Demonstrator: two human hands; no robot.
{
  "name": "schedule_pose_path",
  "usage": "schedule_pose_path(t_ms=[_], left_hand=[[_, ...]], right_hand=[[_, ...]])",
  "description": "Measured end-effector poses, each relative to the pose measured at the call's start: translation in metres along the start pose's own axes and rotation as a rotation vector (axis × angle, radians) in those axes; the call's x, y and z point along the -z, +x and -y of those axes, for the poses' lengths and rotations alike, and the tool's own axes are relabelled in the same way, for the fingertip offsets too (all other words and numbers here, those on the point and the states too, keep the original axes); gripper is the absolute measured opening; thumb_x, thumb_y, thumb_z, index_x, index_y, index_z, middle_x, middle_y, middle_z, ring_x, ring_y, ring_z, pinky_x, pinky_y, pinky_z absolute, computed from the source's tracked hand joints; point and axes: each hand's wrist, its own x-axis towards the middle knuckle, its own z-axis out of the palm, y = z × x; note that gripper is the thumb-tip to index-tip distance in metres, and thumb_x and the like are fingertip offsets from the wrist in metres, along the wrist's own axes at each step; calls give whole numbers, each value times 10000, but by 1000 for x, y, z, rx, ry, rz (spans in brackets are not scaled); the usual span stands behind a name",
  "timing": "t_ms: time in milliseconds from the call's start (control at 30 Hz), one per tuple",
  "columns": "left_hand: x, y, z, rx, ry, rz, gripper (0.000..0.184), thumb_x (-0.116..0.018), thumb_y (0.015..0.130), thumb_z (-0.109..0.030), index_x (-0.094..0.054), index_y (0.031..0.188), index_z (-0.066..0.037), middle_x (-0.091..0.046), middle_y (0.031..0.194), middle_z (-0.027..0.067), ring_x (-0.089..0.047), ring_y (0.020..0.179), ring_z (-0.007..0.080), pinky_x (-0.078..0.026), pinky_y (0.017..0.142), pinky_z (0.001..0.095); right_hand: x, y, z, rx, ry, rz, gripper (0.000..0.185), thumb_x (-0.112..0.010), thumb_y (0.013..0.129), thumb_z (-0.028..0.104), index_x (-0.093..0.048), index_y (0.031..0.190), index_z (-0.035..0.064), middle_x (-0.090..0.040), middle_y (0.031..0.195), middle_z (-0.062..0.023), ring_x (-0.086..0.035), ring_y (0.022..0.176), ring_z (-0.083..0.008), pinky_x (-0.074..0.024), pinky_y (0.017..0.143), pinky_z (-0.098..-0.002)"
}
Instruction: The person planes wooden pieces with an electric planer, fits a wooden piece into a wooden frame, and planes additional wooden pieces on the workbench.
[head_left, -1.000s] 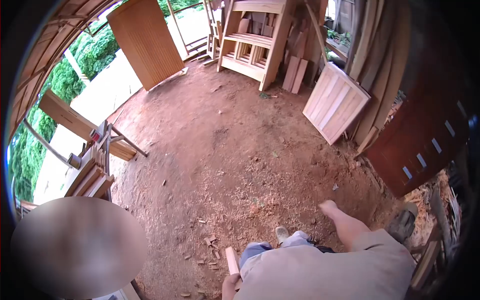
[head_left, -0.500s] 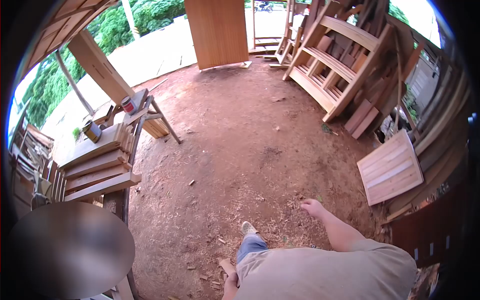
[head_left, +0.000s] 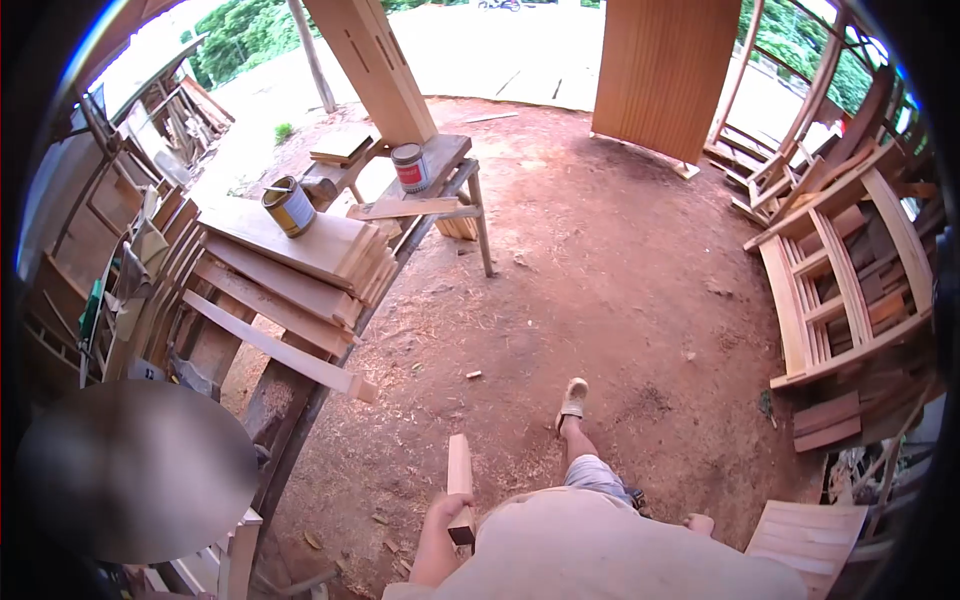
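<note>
My left hand (head_left: 459,504) grips a pale length of wood (head_left: 459,465), held low beside my body and pointing forward. Its near end, below the hand, looks dark. My right hand (head_left: 700,523) hangs at my right side, partly hidden by my shirt. Its fingers look loosely curled, with nothing visible in them. To the left, a stack of planks (head_left: 290,240) lies on a workbench (head_left: 300,400). A yellow-brown can (head_left: 288,206) stands open on the planks, and a red and white can (head_left: 410,168) sits farther back.
A tall wooden panel (head_left: 665,75) stands ahead. Wooden frames (head_left: 835,280) lean at the right, near a slatted panel (head_left: 808,540). One plank end (head_left: 362,388) juts past the bench edge. Shavings lie over the earth floor (head_left: 560,300). A blurred patch covers the lower left.
My view has swung left, bringing the bench and cans nearer. The wood in my left hand has come further into view. My right hand has drawn back toward my body.
</note>
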Motion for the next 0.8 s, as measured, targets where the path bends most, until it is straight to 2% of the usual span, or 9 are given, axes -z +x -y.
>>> schedule_pose_path(t_ms=[133,200,267,367,433,533,700,767,800], left_hand=[[15,8,-157,-219,32,26,567,-764,623,-170,-654,1136,47,-701,986,153,-682,853,250,-554,776,370],[22,19,-217,-394,-340,170,658,-775,627,-198,-608,1210,58,-687,1019,153,-672,931,258,-547,834,367],[34,-46,-302,-527,-649,374,812,-761,615,-191,-484,1336,58,-646,1129,166,-652,992,267,-537,879,373],[40,-96,-379,-658,-846,648,855,-761,573,-188,-468,1330,84,-630,1174,199,-657,1014,300,-541,902,401],[44,-124,-416,-735,-1014,737,941,-758,544,-196,-413,1364,108,-590,1241,264,-652,1062,347,-533,947,433],[52,-111,-438,-793,-1098,858,1007,-749,529,-202,-357,1399,121,-545,1281,329,-648,1076,397,-524,972,463],[99,-78,-468,-768,-1145,871,1017,-773,568,-293,-359,1401,118,-534,1277,345,-655,1050,399,-529,955,461],[137,-77,-489,-677,-1187,694,941,-769,655,-377,-406,1374,109,-570,1256,292,-655,1060,351,-534,929,432],[156,-60,-479,-767,-1184,405,860,-761,737,-431,-452,1341,97,-609,1222,213,-650,1059,277,-529,907,382]], right_hand=[[-150,54,156,346,-17,15,124,-577,871,191,-605,889,71,-570,650,-37,-533,478,-164,-386,388,-318],[-250,77,245,339,-82,208,157,-596,874,248,-583,907,96,-560,679,-31,-490,469,-148,-362,387,-313],[-362,19,333,408,-194,457,250,-653,877,325,-581,953,98,-590,739,-35,-502,513,-146,-379,429,-289],[-500,-131,430,443,-255,1204,275,-585,970,329,-604,1094,85,-672,1008,-56,-624,856,-164,-501,727,-334],[-570,-220,454,454,-220,1708,516,-525,994,435,-508,1353,66,-614,1285,-122,-611,1100,-226,-488,921,-385],[-627,-353,458,228,-24,2306,742,-483,952,612,-394,1460,79,-500,1431,-154,-555,1221,-260,-450,1010,-451],[-713,-443,449,20,121,2299,788,-474,920,675,-444,1402,53,-573,1317,-157,-596,1150,-284,-483,979,-474],[-748,-473,451,-27,222,2012,752,-425,941,679,-486,1347,48,-624,1187,-127,-638,1051,-269,-528,917,-435],[-771,-488,457,-17,203,2009,752,-425,941,679,-486,1347,48,-624,1187,-127,-638,1051,-269,-528,917,-435]])
